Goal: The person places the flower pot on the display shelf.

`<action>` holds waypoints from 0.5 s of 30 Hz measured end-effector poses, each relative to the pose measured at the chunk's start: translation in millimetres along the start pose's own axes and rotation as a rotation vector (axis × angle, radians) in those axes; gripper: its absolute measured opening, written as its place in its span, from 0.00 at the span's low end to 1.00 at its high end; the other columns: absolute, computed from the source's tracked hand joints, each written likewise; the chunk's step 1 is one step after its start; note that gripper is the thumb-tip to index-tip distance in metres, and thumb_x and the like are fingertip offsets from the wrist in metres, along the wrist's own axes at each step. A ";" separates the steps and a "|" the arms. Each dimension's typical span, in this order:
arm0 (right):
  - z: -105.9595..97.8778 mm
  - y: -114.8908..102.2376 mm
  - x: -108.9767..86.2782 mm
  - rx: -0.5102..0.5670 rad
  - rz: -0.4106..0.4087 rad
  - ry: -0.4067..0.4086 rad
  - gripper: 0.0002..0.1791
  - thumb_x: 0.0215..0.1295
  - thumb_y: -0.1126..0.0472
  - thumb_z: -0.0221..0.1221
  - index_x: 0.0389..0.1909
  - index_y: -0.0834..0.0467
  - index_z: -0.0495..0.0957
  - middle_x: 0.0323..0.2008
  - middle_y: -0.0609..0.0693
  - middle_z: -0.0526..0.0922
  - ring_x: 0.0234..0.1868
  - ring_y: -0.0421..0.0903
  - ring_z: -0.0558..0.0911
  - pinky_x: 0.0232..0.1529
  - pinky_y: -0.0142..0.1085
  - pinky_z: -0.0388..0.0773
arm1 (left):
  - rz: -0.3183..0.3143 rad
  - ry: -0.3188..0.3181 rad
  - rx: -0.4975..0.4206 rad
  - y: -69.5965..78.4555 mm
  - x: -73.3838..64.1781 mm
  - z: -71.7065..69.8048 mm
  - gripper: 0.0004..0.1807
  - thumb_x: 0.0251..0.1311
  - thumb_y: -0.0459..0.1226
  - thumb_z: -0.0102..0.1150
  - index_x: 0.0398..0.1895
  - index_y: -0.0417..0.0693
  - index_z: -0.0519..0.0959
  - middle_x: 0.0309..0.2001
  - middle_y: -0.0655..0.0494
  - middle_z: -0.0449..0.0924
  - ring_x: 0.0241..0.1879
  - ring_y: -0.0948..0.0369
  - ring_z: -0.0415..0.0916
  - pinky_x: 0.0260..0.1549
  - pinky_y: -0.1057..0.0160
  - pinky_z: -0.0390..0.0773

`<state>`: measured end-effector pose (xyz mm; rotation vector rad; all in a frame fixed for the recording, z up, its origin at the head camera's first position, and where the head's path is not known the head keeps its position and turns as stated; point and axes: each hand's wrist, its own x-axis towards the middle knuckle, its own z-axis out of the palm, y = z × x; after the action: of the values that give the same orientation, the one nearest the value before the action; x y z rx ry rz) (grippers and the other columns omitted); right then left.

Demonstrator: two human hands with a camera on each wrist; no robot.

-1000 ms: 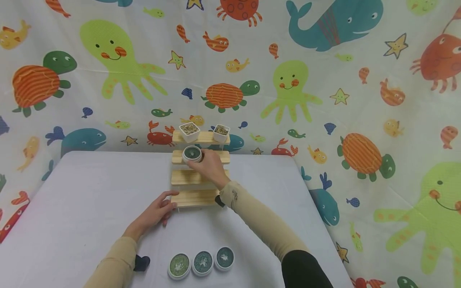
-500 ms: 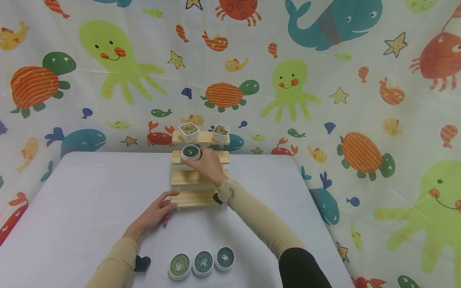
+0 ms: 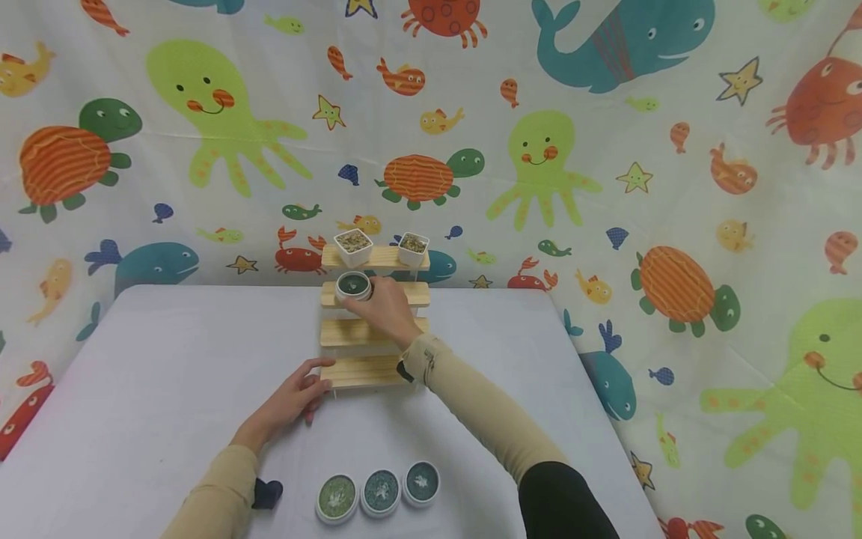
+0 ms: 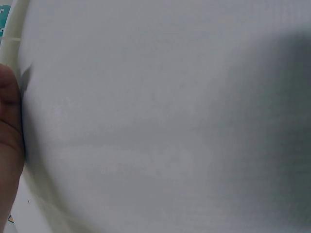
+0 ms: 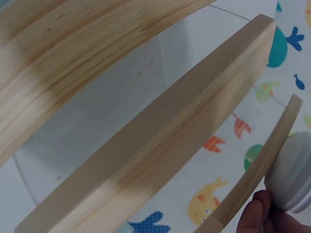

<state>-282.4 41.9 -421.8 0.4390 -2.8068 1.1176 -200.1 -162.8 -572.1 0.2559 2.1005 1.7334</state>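
White table (image 3: 168, 374) here, and behind its far edge a pale cloth (image 3: 458, 90) bursting with green octopuses (image 3: 198, 75), orange-shelled turtles (image 3: 419, 180), teal whales (image 3: 622, 49), the print sweeping down past the right edge too!

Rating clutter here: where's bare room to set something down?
Bare: white tabletop left of the pale wooden stepped rack and left hand, and right of the beige right sleeve. Crowded: top step, two square white tubs; front, three round white tubs.
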 end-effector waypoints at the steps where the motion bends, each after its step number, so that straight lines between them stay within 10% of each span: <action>1: -0.1 -0.1 0.1 -0.005 -0.003 0.001 0.22 0.58 0.48 0.69 0.45 0.61 0.82 0.37 0.49 0.84 0.36 0.38 0.80 0.38 0.27 0.75 | -0.002 0.000 0.000 0.1 0.0 0.1 0.27 0.70 0.47 0.54 0.69 0.52 0.61 0.23 0.54 0.64 0.18 0.61 0.64 0.19 0.62 0.74; 15: -1.9 -0.1 0.0 -0.048 -0.018 0.005 0.24 0.58 0.46 0.69 0.46 0.61 0.82 0.39 0.50 0.84 0.40 0.41 0.78 0.43 0.30 0.74 | -0.006 0.007 0.012 1.5 0.2 0.4 0.28 0.70 0.48 0.54 0.69 0.53 0.61 0.23 0.54 0.65 0.18 0.61 0.64 0.19 0.62 0.75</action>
<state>-282.3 43.1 -420.3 0.4560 -2.8124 1.0444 -200.3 -162.1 -570.8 0.2479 2.1153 1.7210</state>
